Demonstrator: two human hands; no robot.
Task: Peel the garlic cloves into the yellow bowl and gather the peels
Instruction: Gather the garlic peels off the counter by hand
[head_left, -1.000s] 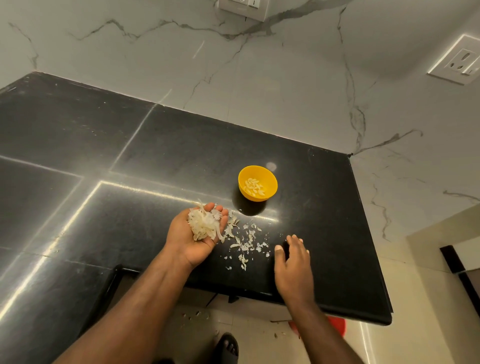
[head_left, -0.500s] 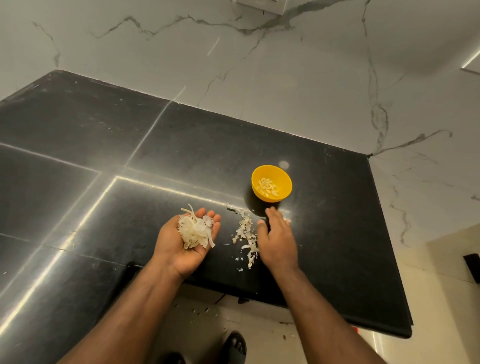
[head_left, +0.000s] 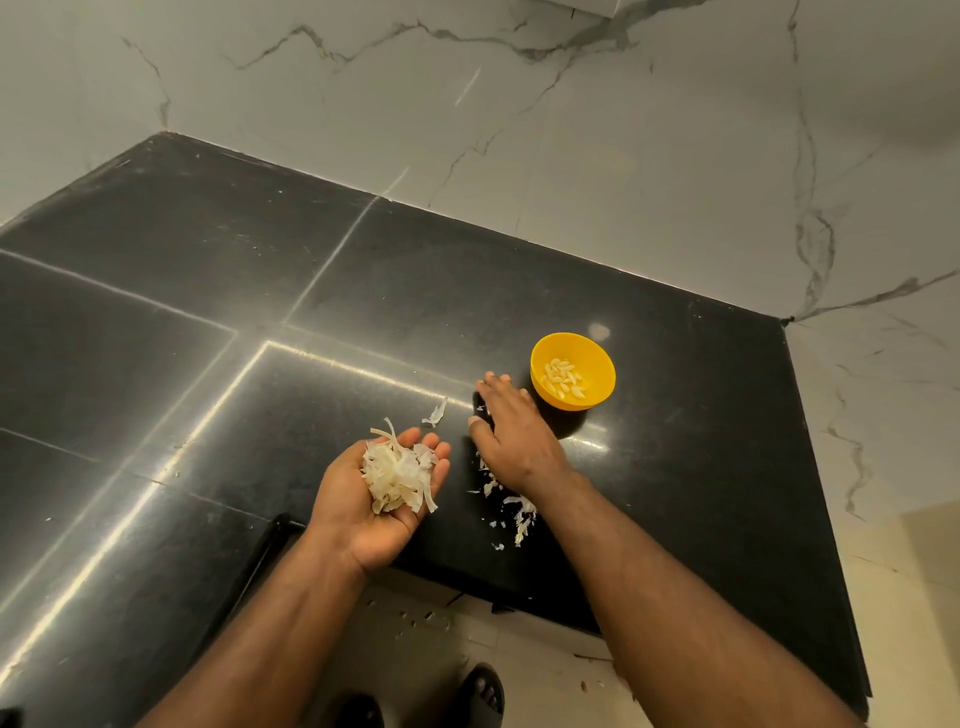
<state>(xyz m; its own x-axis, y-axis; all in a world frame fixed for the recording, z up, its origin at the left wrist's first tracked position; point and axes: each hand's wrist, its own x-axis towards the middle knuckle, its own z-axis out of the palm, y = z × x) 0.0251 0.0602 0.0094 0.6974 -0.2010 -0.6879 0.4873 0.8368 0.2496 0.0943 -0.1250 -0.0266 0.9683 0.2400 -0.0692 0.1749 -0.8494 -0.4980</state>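
A black stone tabletop (head_left: 415, 291) is filling the corner under marble-veined walls, lit by bright reflected streaks. Near its right end the yellow bowl (head_left: 597, 358) is sitting upright with the peeled cloves (head_left: 563, 378) lying inside it, so the peeling part is looking finished.

The left hand (head_left: 374, 493) is hovering palm up just over the front edge, its grip loosely cupped around a heap of peels (head_left: 397, 475). A second ago this hand was sitting close against the scattered scraps; now it is standing a little apart from them, holding the same heap.

The right hand (head_left: 511, 431) is what is changing. A second ago it was lying flat at the front edge, to the right of the scraps. It is now reaching further back, fingers straight and pressed flat on the stone just left of the bowl, gripping nothing. The loose scraps (head_left: 514, 512), earlier spread wide between the hands, are now lying in a narrower line beside and under the right wrist, with one stray piece (head_left: 435, 414) apart near the left fingertips.

This is suggesting a sweep in progress: the flat palm is raking leftovers together. What is probably remaining is pushing that line and the stray piece into the cupped hand. A few bits are also lying on the floor (head_left: 415, 621) below.
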